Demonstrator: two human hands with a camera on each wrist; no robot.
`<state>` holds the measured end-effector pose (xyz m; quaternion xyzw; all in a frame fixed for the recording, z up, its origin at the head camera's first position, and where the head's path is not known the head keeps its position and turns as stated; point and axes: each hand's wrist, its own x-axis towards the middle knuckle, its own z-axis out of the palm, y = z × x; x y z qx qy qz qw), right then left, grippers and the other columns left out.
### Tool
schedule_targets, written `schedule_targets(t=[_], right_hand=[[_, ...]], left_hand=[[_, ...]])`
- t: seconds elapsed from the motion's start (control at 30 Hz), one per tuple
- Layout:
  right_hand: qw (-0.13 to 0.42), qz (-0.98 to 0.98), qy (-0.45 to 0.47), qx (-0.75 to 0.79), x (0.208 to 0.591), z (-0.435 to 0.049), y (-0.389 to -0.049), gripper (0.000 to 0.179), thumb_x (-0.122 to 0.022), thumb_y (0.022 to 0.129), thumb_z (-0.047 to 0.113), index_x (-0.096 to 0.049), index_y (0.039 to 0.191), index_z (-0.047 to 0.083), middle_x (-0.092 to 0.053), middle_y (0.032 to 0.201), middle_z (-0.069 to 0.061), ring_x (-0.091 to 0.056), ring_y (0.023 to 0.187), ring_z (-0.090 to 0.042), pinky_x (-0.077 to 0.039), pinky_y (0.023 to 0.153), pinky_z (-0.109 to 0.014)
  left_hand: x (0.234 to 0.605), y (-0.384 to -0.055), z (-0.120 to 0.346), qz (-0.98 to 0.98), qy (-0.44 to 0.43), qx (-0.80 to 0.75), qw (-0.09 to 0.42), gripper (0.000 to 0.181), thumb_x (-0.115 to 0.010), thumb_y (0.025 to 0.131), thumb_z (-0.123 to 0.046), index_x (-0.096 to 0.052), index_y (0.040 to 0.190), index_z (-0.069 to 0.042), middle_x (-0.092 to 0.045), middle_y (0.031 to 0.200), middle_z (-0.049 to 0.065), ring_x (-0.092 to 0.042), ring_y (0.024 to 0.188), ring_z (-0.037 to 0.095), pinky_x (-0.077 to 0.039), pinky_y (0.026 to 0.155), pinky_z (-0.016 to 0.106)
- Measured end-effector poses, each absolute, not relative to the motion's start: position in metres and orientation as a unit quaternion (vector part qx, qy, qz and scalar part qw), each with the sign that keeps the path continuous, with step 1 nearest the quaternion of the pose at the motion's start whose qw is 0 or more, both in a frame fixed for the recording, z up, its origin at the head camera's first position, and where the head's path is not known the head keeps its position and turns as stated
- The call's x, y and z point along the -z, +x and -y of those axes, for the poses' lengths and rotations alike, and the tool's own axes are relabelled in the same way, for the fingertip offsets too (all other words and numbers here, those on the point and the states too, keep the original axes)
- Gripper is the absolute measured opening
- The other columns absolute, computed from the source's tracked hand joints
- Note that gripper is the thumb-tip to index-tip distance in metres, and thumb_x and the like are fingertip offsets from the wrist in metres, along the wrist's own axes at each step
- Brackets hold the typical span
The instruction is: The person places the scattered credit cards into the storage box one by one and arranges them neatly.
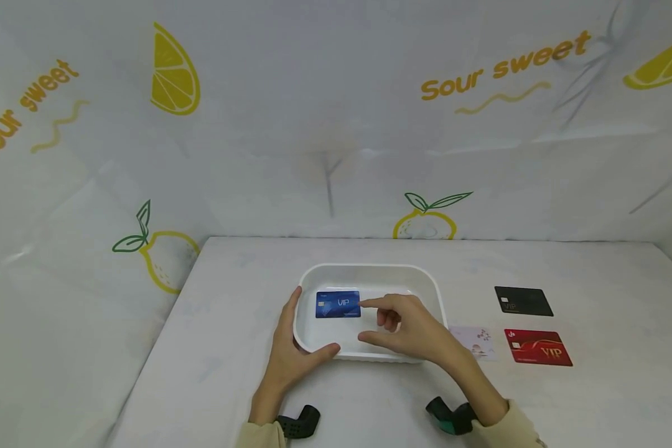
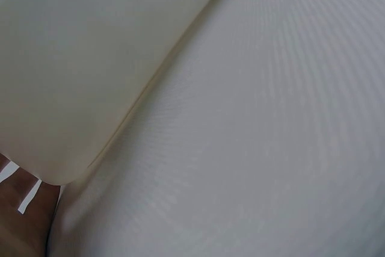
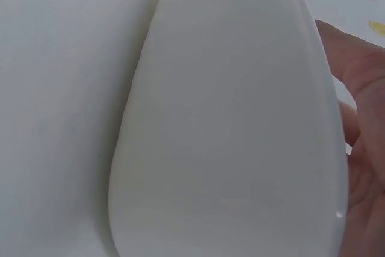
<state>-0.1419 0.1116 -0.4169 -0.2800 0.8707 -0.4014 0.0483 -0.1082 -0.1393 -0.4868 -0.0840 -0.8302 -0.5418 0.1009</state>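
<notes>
A white plastic tray (image 1: 369, 274) stands on the table, and a blue VIP card (image 1: 338, 305) lies in its left part. My left hand (image 1: 288, 354) holds the tray by its front left corner, fingers along the left side and thumb at the front rim. Over the tray, my right hand (image 1: 406, 326) extends its index finger to the right edge of the blue card, with the thumb apart and the other fingers curled. Both wrist views mostly show the tray's outer wall (image 2: 90, 70). In the right wrist view, part of the right hand (image 3: 367, 100) appears behind the rim.
Right of the tray lie a black VIP card (image 1: 523, 301), a red VIP card (image 1: 539, 347) and a pale flowered card (image 1: 478, 341), partly hidden by my right arm. A white cloth printed with lemons (image 1: 175, 71) hangs behind the table (image 1: 213, 311).
</notes>
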Motion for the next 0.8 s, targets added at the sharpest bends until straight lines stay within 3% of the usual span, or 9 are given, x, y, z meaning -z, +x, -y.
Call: schedule_targets(t=[0.8], right_hand=[[-0.003, -0.873, -0.262, 0.411, 0.409, -0.152, -0.122, 0.045, -0.088, 0.08, 0.029, -0.076, 0.119, 0.01, -0.059, 0.077, 0.004, -0.054, 0.07, -0.003, -0.052, 0.065, -0.024]], left_hand=[[0.488, -0.108, 0.139, 0.827, -0.083, 0.546, 0.104, 0.12, -0.092, 0.065, -0.032, -0.025, 0.163, -0.022, -0.038, 0.165, 0.009, -0.045, 0.146, 0.033, -0.04, 0.114, 0.06]])
